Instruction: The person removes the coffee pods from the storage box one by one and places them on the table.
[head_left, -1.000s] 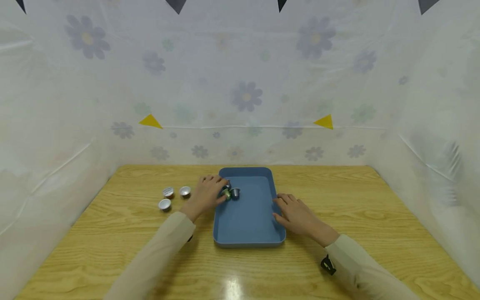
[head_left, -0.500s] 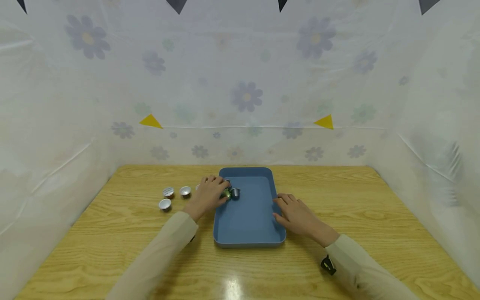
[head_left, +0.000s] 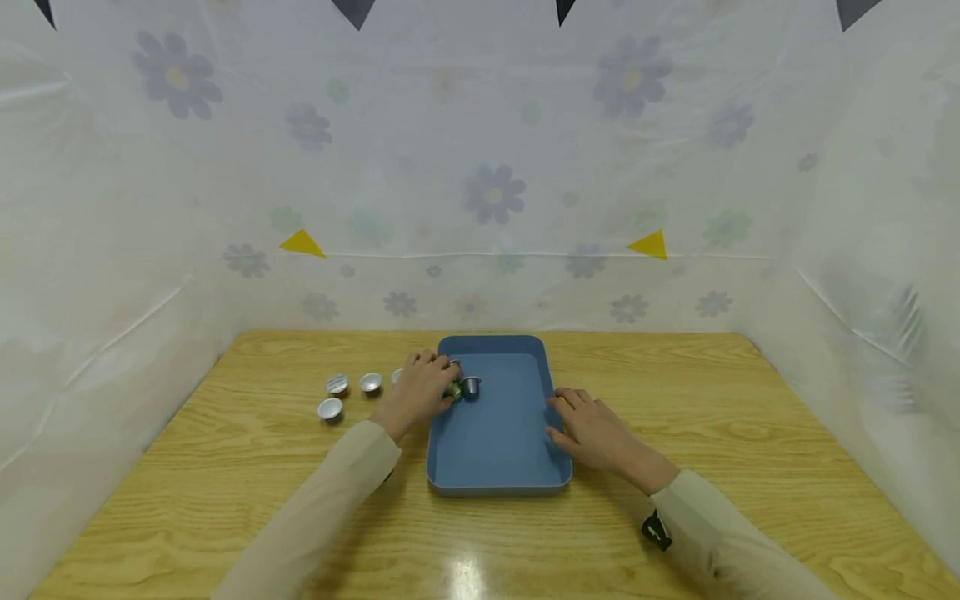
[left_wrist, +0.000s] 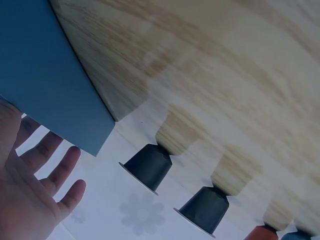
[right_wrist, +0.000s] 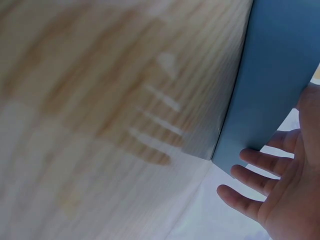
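My left hand reaches over the left rim of a blue tray. Its thumb and index finger pinch a green coffee capsule, which they partly cover. Right beside that stands a dark grey coffee capsule, and another dark one behind is mostly hidden by the fingers. In the left wrist view the left hand shows its outer fingers at the tray wall; the fingertips inside are out of sight. My right hand rests on the tray's right rim, fingers loosely extended over it, as the right wrist view also shows.
Left of the tray, several coffee capsules stand lid up on the wooden table, among them a white-lidded capsule. The left wrist view shows a black capsule nearest the tray. A flowered sheet encloses the table's back and sides.
My left hand has shifted slightly right, its fingers closing further over the green capsule. A capsule left of the tray has come into sight behind it. My right hand has stayed still.
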